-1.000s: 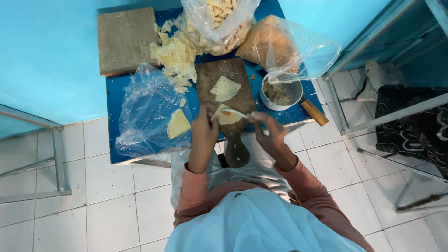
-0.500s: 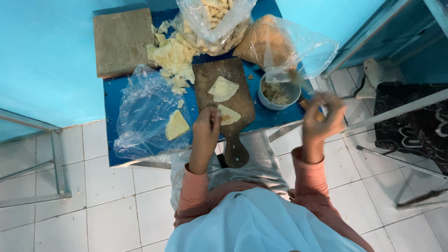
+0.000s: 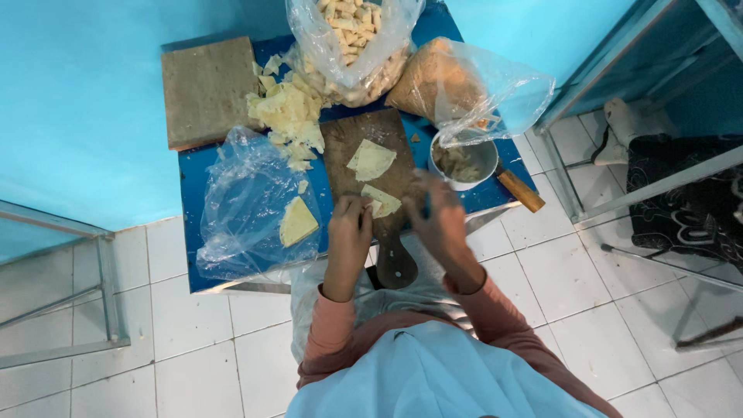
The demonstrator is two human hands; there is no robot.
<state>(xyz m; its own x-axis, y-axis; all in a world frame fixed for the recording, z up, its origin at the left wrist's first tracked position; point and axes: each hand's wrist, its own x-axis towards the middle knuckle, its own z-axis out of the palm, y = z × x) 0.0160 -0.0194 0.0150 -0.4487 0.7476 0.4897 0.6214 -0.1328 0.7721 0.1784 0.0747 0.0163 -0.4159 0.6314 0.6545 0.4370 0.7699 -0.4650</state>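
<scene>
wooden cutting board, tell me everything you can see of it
The wooden cutting board is dark brown, worn, paddle-shaped, with a rounded handle that sticks out past the near edge of the blue table. It lies flat. Two pale folded dough wrappers rest on it. The left hand and right hand are over its near end at the lower wrapper. A metal bowl sits beside its right edge.

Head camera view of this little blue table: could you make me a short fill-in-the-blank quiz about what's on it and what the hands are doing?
1. Both hands, left hand and right hand, work at a pale dough sheet on the wooden ____.
2. The small metal bowl stands to the ____ of that board.
3. One folded dough piece lies on a clear ____ bag.

Missing words: board; right; plastic
</scene>
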